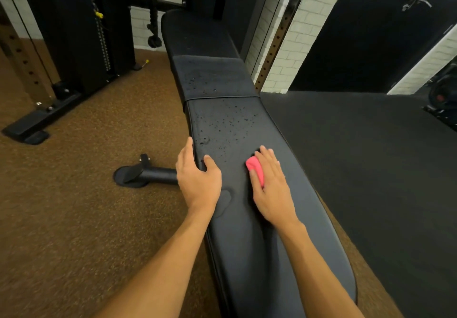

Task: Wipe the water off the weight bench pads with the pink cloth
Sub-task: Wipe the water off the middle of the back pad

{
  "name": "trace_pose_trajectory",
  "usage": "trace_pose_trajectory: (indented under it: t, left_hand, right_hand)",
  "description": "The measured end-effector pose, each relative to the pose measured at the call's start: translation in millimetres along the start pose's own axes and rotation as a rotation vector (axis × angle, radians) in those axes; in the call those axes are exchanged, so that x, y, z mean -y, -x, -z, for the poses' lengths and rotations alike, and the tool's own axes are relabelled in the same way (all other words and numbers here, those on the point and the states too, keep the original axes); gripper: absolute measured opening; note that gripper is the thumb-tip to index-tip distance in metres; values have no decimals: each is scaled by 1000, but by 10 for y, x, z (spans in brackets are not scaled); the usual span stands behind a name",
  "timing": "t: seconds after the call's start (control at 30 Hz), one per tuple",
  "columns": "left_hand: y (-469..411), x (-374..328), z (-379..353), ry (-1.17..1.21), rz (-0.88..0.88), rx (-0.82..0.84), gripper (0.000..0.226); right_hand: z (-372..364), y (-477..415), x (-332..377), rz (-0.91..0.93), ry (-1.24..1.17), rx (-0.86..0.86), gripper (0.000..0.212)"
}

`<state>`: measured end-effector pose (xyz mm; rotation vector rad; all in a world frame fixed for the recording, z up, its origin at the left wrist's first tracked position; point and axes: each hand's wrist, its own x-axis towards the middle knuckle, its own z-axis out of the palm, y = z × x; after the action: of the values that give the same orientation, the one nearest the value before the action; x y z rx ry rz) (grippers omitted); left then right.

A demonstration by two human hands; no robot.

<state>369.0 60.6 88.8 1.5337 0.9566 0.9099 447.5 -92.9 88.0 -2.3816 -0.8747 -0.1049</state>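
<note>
My right hand (pixel 269 184), fingers straight, presses the pink cloth (pixel 256 170) onto the near bench pad (pixel 247 243); droplets (pixel 222 124) lie ahead. My left hand (pixel 197 181), fingers relaxed, braces the pad's left edge for support.

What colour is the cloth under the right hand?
Bright pink, plain. Head view shows it best: the right hand presses the cloth on the black bench pad.
</note>
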Motion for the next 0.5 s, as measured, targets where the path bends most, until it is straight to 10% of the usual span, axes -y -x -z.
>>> trace_pose_trajectory:
  t: [0.13, 0.33, 0.5]
  left_hand:
    - [-19, -3, 14, -2, -23, 4, 61]
    - [-25, 6, 38, -9, -19, 32, 62]
    - [-26, -45, 29, -9, -10, 23, 62]
  right_hand:
    - [-197, -338, 318, -165, -28, -67, 55]
    - [-169, -97, 387, 156, 7, 91, 54]
    - [-74, -217, 160, -160, -8, -52, 56]
